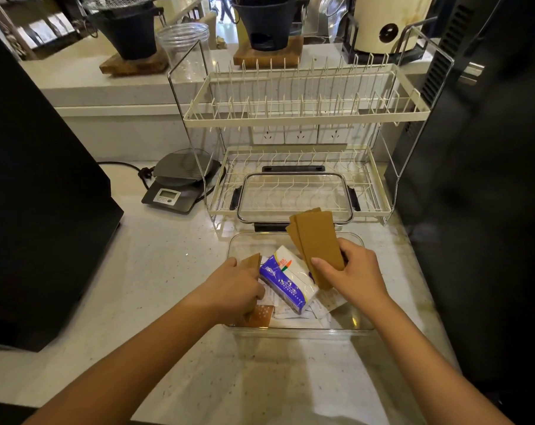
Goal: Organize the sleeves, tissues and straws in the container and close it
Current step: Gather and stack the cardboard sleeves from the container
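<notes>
A clear plastic container point(346, 328) stands open on the counter in front of me. Inside lie a blue-and-white tissue pack point(286, 279), white wrapped straws point(290, 311) and a dotted brown sleeve point(261, 314). My right hand point(352, 269) is shut on a fanned stack of flat brown cardboard sleeves point(317, 240), held above the container's right half. My left hand point(235, 283) reaches into the left side and grips another brown sleeve point(252, 260) standing on edge. The container's clear lid point(294, 194), with black clips, lies under the lower shelf of the rack behind.
A white two-tier wire dish rack point(303, 118) stands directly behind the container. A grey kitchen scale point(180, 185) sits to its left with a black cord. Large black machines flank the counter, one at the left point(39, 194) and one at the right point(475, 179).
</notes>
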